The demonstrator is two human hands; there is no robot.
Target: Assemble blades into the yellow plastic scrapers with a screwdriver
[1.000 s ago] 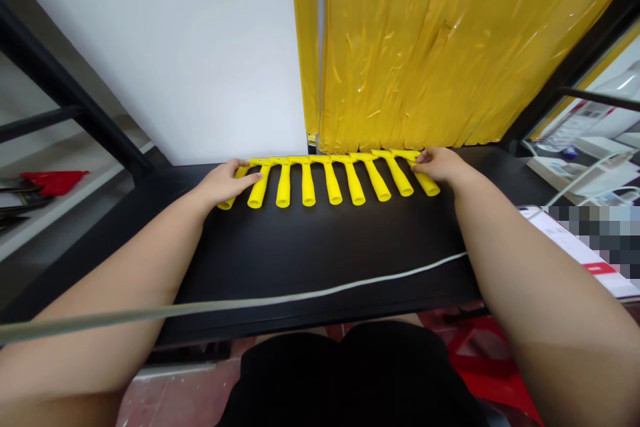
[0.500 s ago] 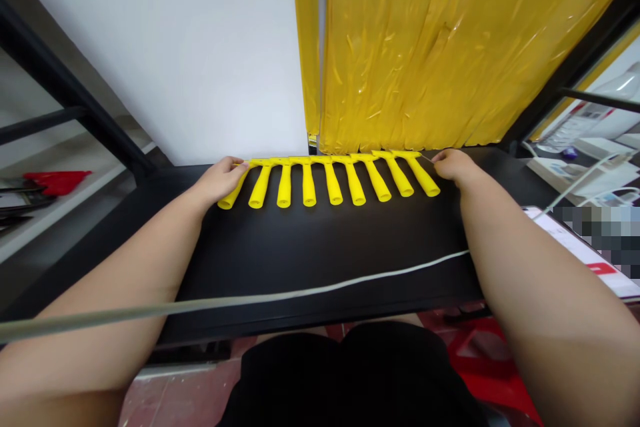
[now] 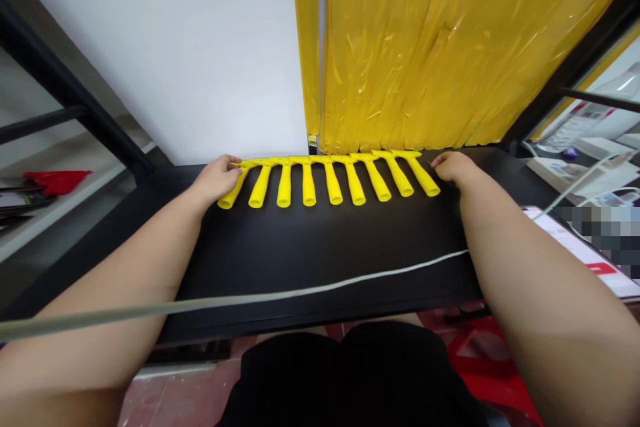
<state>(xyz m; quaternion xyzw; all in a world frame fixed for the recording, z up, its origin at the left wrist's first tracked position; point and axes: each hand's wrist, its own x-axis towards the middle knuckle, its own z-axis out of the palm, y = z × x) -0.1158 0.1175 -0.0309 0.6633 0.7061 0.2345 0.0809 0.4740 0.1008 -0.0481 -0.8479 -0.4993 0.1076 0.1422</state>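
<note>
Outward shift of both your hands since second ago. Left hand [image 3: 215,179] at left end of yellow row [image 3: 334,181], thumb and fingers closed on its tip, probably steadying it. Row lies on black tabletop [image 3: 320,240], tubes pointing toward you, backs aligned, likely keeping them orderly. Right hand [image 3: 450,167] just off row's right end, fingertips together, seemingly pinching thin sliver [image 3: 429,164], unidentifiable.

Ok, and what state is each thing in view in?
Nine yellow tubular handles: lying in a row, open ends nearest the camera.
Left hand: curled at the row's left end.
Right hand: pinched, just off the row's right end.
White cord: running slantwise, slightly bowed.
Phone-like device: screen lit.
Yellow sheeting: upright, wrinkled.
</note>
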